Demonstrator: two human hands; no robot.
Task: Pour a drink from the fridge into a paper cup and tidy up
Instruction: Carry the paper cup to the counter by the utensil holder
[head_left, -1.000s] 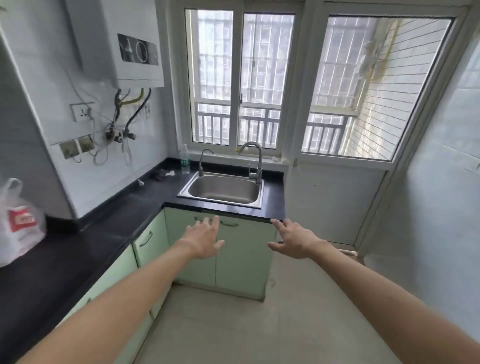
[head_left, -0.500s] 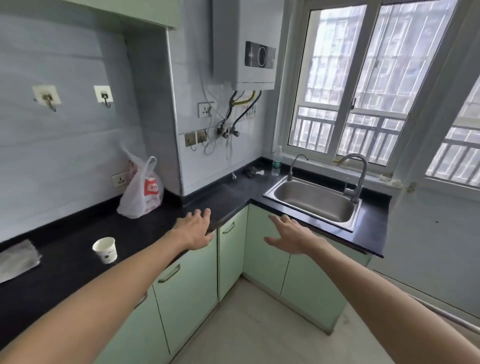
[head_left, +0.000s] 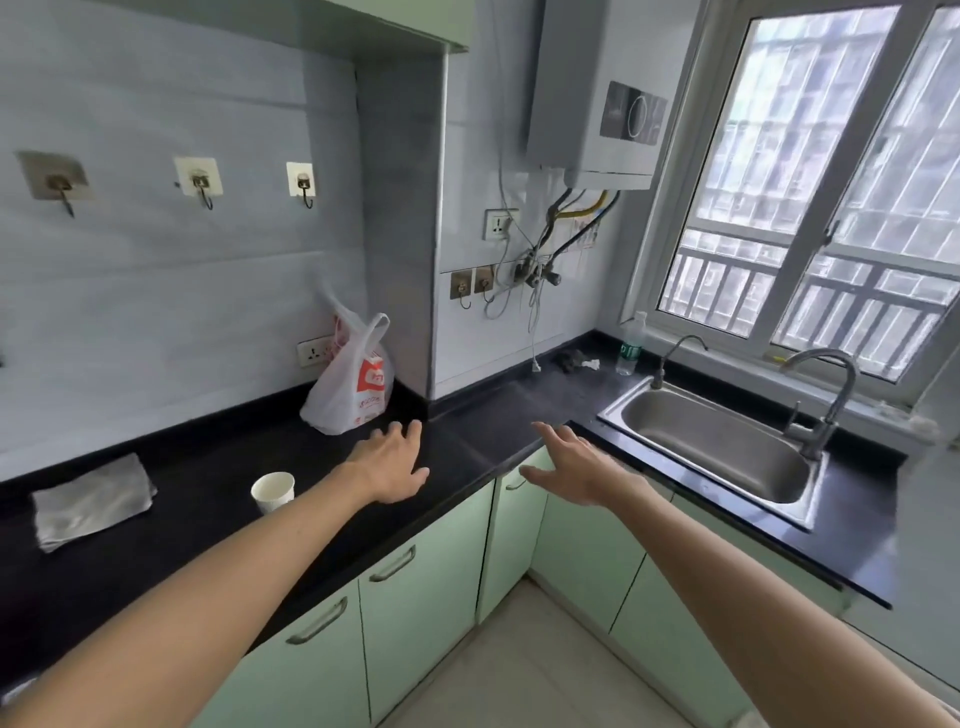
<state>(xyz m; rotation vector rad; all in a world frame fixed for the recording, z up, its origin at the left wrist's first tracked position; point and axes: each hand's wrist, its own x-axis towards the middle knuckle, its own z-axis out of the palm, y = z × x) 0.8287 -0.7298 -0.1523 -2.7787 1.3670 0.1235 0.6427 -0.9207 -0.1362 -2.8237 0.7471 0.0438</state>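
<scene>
A white paper cup stands upright on the black countertop, just left of my left forearm. My left hand hovers over the counter to the cup's right, fingers spread and holding nothing. Over the counter's inner corner, my right hand is stretched forward, also open and holding nothing. A clear plastic bottle with a green label stands at the back near the window. No fridge is in view.
A white plastic bag with red print leans against the wall. A grey folded cloth lies at the left. A steel sink with a tap sits at the right. Green cabinet doors run below.
The view has swung left from the sink to the long counter, bringing the cup, bag and cloth into sight. Both hands stay outstretched and open.
</scene>
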